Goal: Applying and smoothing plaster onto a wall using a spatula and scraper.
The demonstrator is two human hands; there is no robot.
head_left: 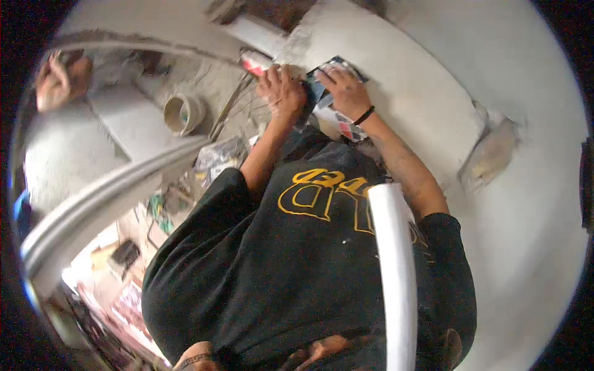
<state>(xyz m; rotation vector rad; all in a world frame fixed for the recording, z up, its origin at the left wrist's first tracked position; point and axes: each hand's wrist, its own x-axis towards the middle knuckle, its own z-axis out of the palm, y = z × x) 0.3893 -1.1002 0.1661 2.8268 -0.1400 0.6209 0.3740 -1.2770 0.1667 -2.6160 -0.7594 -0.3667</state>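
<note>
My left hand (283, 93) is closed, fingers bent down beside a red-and-white thing (253, 64); blur hides what lies under its palm. Just to its right, my right hand (348, 94), with a dark band at the wrist, grips a dark glossy flat thing (337, 62). Its thumb side faces my left hand. Part of this flat thing shows between the two hands, and its kind is unclear. Below the hands lies a white piece with a red and grey pattern (348, 128). Both hands are at the near end of a pale slab (396, 80).
A pale wall (532, 247) rises on the right, with a broken patch (492, 151) by the slab's edge. On the left are a whitish bucket (184, 114), clear plastic (219, 157), and a long pale rail (117, 191). A white tube (396, 278) crosses before my black shirt.
</note>
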